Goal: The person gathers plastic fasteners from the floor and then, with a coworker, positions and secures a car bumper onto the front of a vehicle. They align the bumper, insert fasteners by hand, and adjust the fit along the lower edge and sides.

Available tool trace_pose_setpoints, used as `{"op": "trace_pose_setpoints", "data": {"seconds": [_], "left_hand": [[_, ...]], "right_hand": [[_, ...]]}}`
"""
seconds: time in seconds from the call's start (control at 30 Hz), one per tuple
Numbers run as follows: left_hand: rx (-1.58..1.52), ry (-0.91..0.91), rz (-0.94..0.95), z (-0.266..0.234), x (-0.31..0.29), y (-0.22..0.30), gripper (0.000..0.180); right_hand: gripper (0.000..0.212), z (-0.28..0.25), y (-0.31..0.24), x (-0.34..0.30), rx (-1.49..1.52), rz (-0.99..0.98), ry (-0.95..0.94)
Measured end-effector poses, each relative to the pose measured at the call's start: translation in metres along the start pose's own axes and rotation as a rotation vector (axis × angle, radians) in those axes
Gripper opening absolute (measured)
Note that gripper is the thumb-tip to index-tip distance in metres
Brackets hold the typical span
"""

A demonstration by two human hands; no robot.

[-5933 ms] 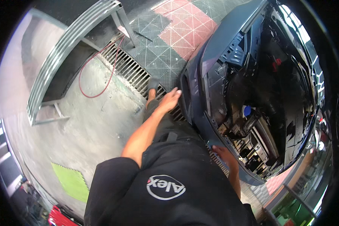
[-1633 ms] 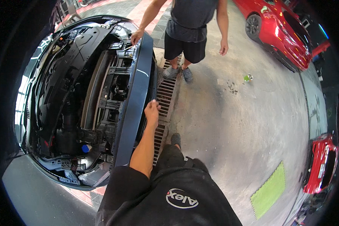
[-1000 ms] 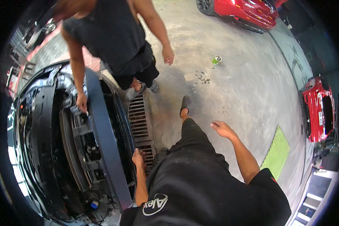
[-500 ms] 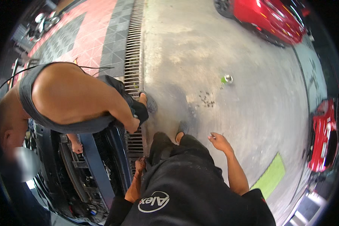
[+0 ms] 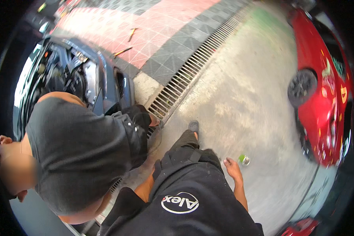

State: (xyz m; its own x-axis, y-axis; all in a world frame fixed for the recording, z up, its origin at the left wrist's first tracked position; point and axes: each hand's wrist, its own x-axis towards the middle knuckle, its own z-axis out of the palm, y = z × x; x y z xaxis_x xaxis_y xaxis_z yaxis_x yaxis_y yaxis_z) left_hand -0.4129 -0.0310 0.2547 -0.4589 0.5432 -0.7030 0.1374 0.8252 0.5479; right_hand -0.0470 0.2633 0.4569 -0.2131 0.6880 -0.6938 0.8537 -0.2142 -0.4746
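Note:
My right hand (image 5: 233, 168) hangs beside my right thigh with its fingers curled in. A pale spot shows at the fingertips, too small to name. Just beyond it in view, apart from the fingers, a green and silver can (image 5: 244, 160) rests on the concrete floor. My left forearm (image 5: 145, 188) runs down along my left side; the hand at its end is mostly hidden against my dark trousers (image 5: 183, 146), and its fingers do not show. One grey shoe (image 5: 193, 126) of mine is forward on the floor.
A person in a grey sleeveless top (image 5: 78, 145) bends close on my left. Behind them stands a blue-grey car (image 5: 110, 84) with its engine bay exposed. A drain grate (image 5: 185, 74) crosses the floor. Hammer-like tools (image 5: 123, 51) lie on the tiles. A red car (image 5: 316, 90) is at right.
My view has turned left and I have stepped forward. The can is now close to my right hand. The red car looms larger, and the co-worker's arms have dropped out of sight.

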Motion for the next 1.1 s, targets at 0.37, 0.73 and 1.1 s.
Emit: {"op": "trace_pose_setpoints", "data": {"seconds": [0.37, 0.73, 1.1], "left_hand": [[-0.665, 0.397, -0.425, -0.083, 0.064, 0.207, 0.049], [-0.893, 0.479, -0.656, -0.083, 0.156, 0.293, 0.052], [-1.039, 1.007, -0.536, -0.246, 0.292, 0.378, 0.044]], "right_hand": [[0.055, -0.162, -0.12, 0.228, -0.309, -0.007, -0.282], [0.053, -0.206, -0.436, 0.524, -0.566, -0.42, -0.296], [0.039, 0.011, -0.816, 0.573, -0.264, -0.57, -0.766]]}}
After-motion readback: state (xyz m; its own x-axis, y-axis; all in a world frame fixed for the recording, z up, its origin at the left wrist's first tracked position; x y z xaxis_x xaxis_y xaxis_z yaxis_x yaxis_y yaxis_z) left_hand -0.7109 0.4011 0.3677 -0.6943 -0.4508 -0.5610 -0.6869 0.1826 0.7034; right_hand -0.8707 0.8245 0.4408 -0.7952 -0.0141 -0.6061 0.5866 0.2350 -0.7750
